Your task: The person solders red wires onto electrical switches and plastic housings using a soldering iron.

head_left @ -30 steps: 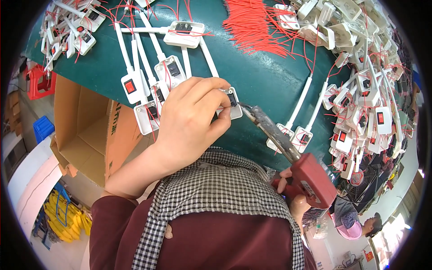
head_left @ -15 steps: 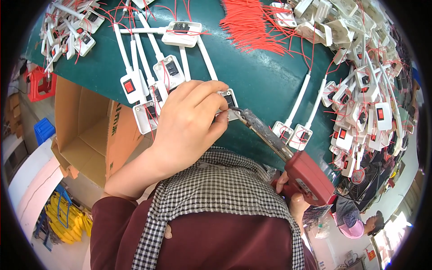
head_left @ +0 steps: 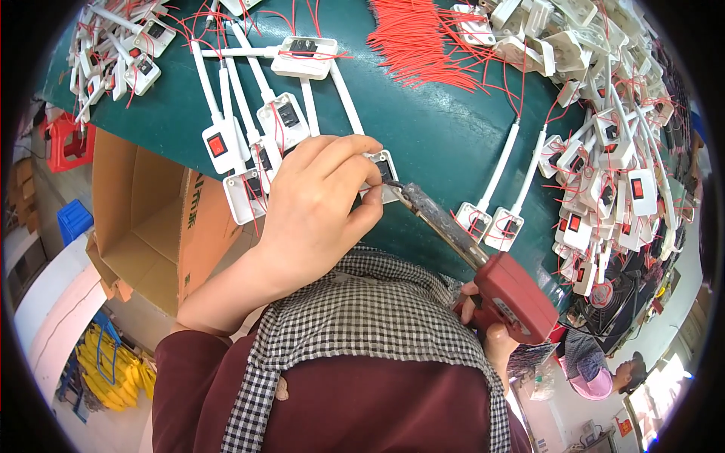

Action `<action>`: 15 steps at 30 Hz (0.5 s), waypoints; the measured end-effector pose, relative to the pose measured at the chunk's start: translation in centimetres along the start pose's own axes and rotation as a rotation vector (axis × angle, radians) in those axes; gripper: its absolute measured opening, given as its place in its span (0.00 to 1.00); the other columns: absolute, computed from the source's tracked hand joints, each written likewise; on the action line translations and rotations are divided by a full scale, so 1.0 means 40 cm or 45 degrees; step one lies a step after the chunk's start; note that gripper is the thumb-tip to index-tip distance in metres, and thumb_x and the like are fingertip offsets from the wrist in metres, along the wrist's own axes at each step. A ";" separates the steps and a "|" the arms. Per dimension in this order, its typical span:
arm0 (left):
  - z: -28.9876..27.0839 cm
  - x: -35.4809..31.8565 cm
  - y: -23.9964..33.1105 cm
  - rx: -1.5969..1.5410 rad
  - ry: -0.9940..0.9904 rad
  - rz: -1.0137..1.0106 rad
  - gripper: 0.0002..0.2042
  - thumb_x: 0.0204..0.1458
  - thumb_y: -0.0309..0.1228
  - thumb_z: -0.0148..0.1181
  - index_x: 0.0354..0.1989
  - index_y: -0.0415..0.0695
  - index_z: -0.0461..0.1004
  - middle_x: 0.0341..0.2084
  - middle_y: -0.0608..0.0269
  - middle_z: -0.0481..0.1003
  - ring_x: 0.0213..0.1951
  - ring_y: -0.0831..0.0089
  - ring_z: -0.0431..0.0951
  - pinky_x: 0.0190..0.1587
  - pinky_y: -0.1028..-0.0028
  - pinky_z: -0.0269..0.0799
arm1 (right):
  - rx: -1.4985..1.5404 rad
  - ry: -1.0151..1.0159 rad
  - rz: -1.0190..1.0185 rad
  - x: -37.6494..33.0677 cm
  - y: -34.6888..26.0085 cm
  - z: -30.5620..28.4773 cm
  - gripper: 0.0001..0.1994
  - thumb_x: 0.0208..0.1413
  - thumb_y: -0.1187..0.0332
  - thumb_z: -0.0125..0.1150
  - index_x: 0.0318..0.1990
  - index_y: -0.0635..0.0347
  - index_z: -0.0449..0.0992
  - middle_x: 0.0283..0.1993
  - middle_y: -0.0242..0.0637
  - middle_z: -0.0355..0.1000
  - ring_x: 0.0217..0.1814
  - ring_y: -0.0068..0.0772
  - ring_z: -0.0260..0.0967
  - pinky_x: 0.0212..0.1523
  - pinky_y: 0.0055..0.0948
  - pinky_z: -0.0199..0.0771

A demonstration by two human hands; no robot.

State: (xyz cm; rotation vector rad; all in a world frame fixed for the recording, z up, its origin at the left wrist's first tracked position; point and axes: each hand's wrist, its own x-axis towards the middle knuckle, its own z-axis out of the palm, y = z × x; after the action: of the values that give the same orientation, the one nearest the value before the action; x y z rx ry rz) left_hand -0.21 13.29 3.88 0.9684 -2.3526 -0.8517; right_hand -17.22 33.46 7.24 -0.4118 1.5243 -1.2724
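Note:
My left hand (head_left: 317,200) reaches over the table's near edge, thumb and forefinger pinched on a thin red wire (head_left: 365,189), mostly hidden by the fingers. Just beyond the fingertips lies an open white switch housing (head_left: 390,161) with a black switch inside, partly covered by the hand. My right hand (head_left: 497,344), low at the right, is closed around the handle of a red soldering gun (head_left: 517,297). The gun's dark tip meets the housing beside my left fingertips; whether it touches the switch terminal I cannot tell.
White switch housings with stems (head_left: 283,121) lie left of centre on the green table (head_left: 438,136). Red wires (head_left: 411,41) are bundled at the back. A heap of housings (head_left: 604,189) fills the right side. A cardboard box (head_left: 143,204) stands at the left. Someone sits at lower right.
The soldering gun's body has shifted very slightly to the left, its tip staying at the housing. My left hand has hardly moved.

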 end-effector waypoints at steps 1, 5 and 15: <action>0.000 0.000 0.000 0.000 -0.005 0.001 0.07 0.34 0.19 0.59 0.22 0.40 0.68 0.36 0.62 0.74 0.32 0.66 0.72 0.34 0.70 0.66 | 0.002 -0.014 -0.011 -0.004 0.006 -0.007 0.45 0.37 0.44 0.67 0.53 0.75 0.59 0.38 0.46 0.70 0.26 0.25 0.66 0.26 0.20 0.66; -0.003 -0.003 0.000 0.014 -0.015 -0.001 0.07 0.34 0.19 0.59 0.22 0.40 0.68 0.36 0.62 0.74 0.32 0.66 0.72 0.35 0.69 0.66 | 0.026 -0.006 0.007 -0.014 0.014 -0.016 0.44 0.39 0.42 0.65 0.53 0.73 0.60 0.44 0.50 0.69 0.28 0.27 0.67 0.26 0.22 0.66; -0.005 0.001 0.002 -0.003 -0.021 -0.007 0.07 0.34 0.19 0.60 0.22 0.41 0.68 0.36 0.62 0.74 0.33 0.66 0.72 0.35 0.69 0.66 | 0.047 0.001 0.015 -0.017 0.004 -0.022 0.43 0.40 0.42 0.64 0.55 0.70 0.59 0.47 0.53 0.67 0.30 0.29 0.67 0.28 0.22 0.67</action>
State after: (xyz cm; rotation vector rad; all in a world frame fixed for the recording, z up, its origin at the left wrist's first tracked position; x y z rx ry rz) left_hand -0.15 13.23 4.07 0.9710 -2.3635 -0.8678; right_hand -17.65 34.50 7.32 -0.3781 1.4998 -1.2895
